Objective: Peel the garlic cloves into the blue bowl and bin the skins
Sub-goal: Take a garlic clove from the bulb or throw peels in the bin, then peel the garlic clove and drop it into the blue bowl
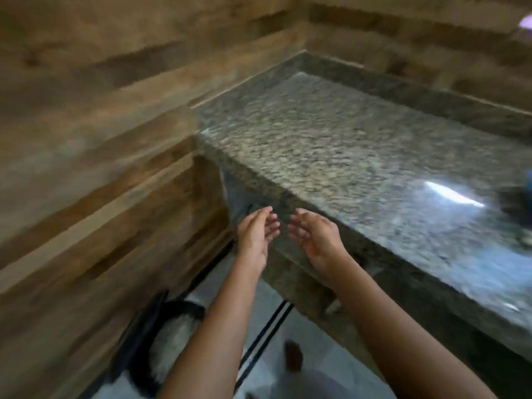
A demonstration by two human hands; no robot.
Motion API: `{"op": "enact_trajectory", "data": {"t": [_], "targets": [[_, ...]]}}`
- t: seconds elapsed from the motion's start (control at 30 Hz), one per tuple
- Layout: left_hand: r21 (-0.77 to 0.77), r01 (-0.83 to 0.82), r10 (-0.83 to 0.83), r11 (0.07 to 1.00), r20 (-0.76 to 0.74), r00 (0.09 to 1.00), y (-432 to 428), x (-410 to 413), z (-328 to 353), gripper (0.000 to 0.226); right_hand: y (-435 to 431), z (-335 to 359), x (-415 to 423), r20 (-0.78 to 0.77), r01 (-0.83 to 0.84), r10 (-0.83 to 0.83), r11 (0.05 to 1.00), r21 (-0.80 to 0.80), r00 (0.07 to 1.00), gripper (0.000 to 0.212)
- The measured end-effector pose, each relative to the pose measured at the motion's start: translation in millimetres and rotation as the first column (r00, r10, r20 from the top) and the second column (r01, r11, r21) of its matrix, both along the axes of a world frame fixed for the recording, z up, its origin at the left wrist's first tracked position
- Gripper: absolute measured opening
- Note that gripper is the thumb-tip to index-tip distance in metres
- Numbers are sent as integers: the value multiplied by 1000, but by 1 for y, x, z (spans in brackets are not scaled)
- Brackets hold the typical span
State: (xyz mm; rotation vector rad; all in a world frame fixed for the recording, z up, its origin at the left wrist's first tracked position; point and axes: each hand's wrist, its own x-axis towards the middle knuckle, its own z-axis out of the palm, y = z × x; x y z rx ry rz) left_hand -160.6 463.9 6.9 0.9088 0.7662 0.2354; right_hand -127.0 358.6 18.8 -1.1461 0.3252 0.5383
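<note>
2 hands raised off the near corner of the counter [331, 145], palms facing, close but not touching. Both loose, left hand [254, 237] and right hand [315, 240], fingers gently curled, nothing visible in either. Low on the left, a black-rimmed bin [184, 306] on the floor. At the counter's far right, a blurred sliver of blue, probably the blue bowl [529, 182].

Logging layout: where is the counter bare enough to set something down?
The counter is bare from the back wall to the corner by the left hand and right hand. Clutter only at its right edge: a blurred blue thing.
</note>
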Motion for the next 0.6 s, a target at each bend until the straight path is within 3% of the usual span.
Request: {"op": "enact_trajectory", "data": {"t": [0.23, 0.4, 0.5, 0.6], "targets": [[97, 396, -404, 913, 84, 911, -182, 91, 36, 18, -191, 32, 54, 107, 332, -332, 943, 12, 937, 11], [128, 561, -571, 818, 57, 819, -303, 128, 37, 12, -316, 30, 83, 177, 472, -445, 867, -159, 878, 8], [189, 613, -627, 767, 17, 779, -355, 146, 36, 16, -377, 15, 104, 243, 569, -514, 747, -344, 822, 13], [224, 638, -655, 737, 2, 755, -388, 160, 32, 19, -421, -5, 112, 316, 594, -515, 569, -569, 797, 16]]}}
